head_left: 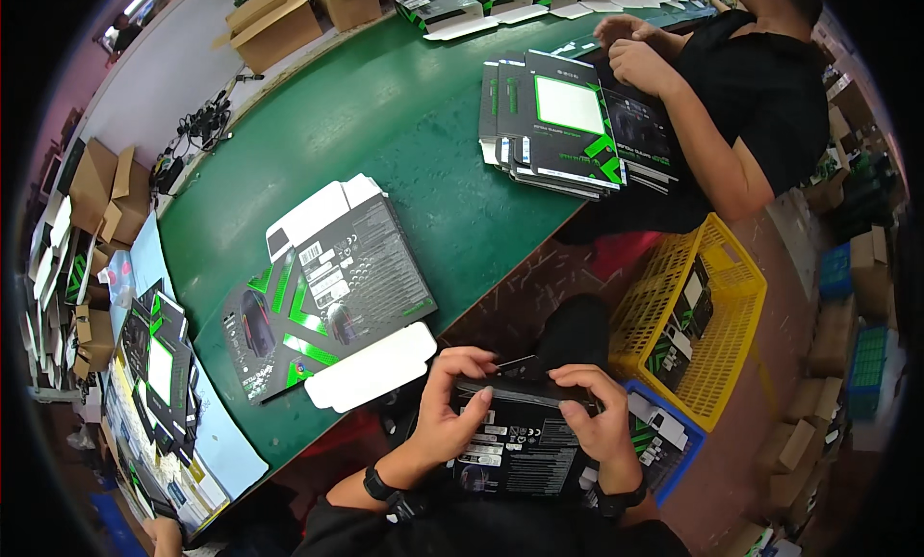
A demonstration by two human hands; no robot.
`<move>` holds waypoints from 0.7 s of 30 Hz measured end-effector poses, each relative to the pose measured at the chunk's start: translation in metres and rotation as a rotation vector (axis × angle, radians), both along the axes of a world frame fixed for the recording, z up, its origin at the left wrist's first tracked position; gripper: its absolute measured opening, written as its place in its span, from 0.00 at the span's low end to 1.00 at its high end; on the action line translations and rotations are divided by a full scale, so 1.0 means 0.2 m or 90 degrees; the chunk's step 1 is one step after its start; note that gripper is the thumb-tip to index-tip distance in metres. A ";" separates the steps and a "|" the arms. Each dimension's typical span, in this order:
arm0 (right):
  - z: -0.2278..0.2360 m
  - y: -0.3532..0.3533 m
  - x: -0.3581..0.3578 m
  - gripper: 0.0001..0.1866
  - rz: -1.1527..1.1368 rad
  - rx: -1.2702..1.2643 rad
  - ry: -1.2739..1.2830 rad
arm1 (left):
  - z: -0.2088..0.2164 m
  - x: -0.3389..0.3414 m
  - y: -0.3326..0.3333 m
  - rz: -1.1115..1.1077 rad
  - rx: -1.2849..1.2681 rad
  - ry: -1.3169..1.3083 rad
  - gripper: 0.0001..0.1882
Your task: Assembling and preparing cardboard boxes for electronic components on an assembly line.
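Low in front of me, beside the table's near edge, a black printed carton (534, 456) lies across my lap, apparently flat, with pale labels and small print facing up. My left hand (445, 408) grips its far left edge, thumb on top and fingers curled beyond it. At the far right edge my right hand (599, 420) holds the same carton in a similar way. Several dark edges show between the hands, but I cannot tell how many layers there are. On the table ahead lie flat black-and-green cartons (375, 259) with white flaps spread out.
A co-worker's hands (635, 56) are above a stack of flat cartons (568, 104) on the green table (279, 153). Right of me stand a yellow crate (749, 278) and a blue crate (685, 461) holding cartons. Black cables (204, 124) and cardboard boxes (276, 39) line the far side.
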State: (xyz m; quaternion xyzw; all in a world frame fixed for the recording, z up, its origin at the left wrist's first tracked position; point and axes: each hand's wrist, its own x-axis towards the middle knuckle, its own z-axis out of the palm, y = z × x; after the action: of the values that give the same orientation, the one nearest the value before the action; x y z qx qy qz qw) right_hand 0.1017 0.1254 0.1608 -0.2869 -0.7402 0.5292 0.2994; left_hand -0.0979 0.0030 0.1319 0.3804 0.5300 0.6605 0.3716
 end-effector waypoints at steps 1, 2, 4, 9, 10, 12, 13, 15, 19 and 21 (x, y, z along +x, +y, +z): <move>0.03 -0.01 -0.01 0.12 -0.006 -0.010 -0.011 | 0.00 -0.01 0.00 -0.020 0.009 -0.018 0.24; 0.04 -0.02 0.00 0.12 -0.006 -0.013 -0.009 | 0.01 0.00 -0.01 -0.020 0.007 -0.016 0.24; 0.04 -0.04 0.01 0.11 -0.058 -0.092 -0.068 | 0.06 0.00 -0.02 -0.027 -0.068 -0.062 0.29; -0.02 -0.07 0.00 0.09 -0.086 -0.172 -0.015 | 0.05 -0.05 -0.03 -0.060 -0.078 -0.004 0.08; -0.04 -0.07 0.00 0.08 -0.084 -0.207 0.034 | 0.05 -0.05 -0.03 -0.060 -0.081 -0.005 0.08; -0.05 -0.07 0.01 0.09 -0.083 -0.215 0.044 | 0.03 -0.08 -0.04 -0.103 -0.049 -0.009 0.10; -0.05 -0.07 0.01 0.09 -0.082 -0.219 0.055 | 0.02 -0.09 -0.04 -0.117 -0.036 0.004 0.11; -0.06 -0.08 0.01 0.10 -0.094 -0.207 0.055 | -0.01 -0.13 -0.03 -0.140 -0.001 0.066 0.11; -0.06 -0.07 0.02 0.16 -0.091 -0.200 0.051 | -0.01 -0.10 -0.01 -0.138 0.030 0.154 0.13; -0.07 -0.06 0.02 0.17 -0.063 -0.152 0.080 | -0.01 -0.06 -0.02 -0.108 0.016 0.162 0.13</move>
State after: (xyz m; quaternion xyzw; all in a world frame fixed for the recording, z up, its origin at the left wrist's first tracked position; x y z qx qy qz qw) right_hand 0.1063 0.1139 0.1476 -0.3231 -0.6370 0.6147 0.3346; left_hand -0.1099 -0.0004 0.1304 0.5089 0.5304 0.5796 0.3517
